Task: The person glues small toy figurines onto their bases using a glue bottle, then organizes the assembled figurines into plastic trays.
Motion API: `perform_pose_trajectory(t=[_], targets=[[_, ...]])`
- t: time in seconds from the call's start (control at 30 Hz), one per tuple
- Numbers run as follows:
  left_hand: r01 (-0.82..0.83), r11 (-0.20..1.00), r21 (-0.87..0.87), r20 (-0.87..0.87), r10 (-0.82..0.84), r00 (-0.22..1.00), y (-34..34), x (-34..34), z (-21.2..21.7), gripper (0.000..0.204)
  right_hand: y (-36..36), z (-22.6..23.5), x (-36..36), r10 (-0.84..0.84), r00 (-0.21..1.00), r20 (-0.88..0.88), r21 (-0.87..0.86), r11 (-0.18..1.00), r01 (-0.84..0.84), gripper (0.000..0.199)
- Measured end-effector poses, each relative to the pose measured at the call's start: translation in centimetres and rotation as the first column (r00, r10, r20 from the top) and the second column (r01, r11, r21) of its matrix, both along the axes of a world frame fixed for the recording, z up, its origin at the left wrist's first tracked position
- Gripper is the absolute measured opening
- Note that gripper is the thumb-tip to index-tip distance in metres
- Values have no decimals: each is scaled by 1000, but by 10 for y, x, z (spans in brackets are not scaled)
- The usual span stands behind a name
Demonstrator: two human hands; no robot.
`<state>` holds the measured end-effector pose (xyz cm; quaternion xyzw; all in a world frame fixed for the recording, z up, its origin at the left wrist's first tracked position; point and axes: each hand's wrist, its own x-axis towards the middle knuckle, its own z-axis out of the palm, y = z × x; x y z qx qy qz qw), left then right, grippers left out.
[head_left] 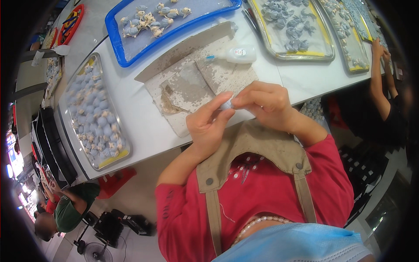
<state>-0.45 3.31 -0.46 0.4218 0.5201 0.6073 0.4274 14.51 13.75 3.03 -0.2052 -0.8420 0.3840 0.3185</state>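
Close in front of my chest, my left hand (pixel 208 121) pinches a small blue-grey piece (pixel 226 105) between thumb and fingers. The fingertips of my right hand (pixel 267 104) are closed against the same piece from the other side. Most of the piece is covered by fingers, so its full shape is hidden. Both hands are over the near edge of a stained cardboard sheet (pixel 227 72) on the white table. On that sheet lies a translucent squeeze bottle (pixel 241 54) with a blue tip, beyond my hands.
Left stands a metal tray (pixel 123 134) of small blue-grey and cream figures. A blue-rimmed tray (pixel 117 51) holds similar figures at the back. At the back right, another metal tray (pixel 301 56) carries curved blue-grey pieces. A co-worker's arms (pixel 379 87) reach in at the far right.
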Motion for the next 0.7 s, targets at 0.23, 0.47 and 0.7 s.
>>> perform_pose_trajectory(t=[0.23, 0.47, 0.7], targets=[[30, 986, 166, -76, -18, 997, 6, -2, 5, 31, 13, -10, 3, 59, 998, -36, -115, 991, -63, 23], [125, 981, 151, -44, -120, 992, 7, -7, 9, 36, 14, -17, -2, 231, 916, -327, -745, 533, -400, 57], [161, 974, 162, -243, -119, 963, 9, -5, 13, 32, 10, -18, 2, 238, 895, -378, -804, 395, -445, 49]])
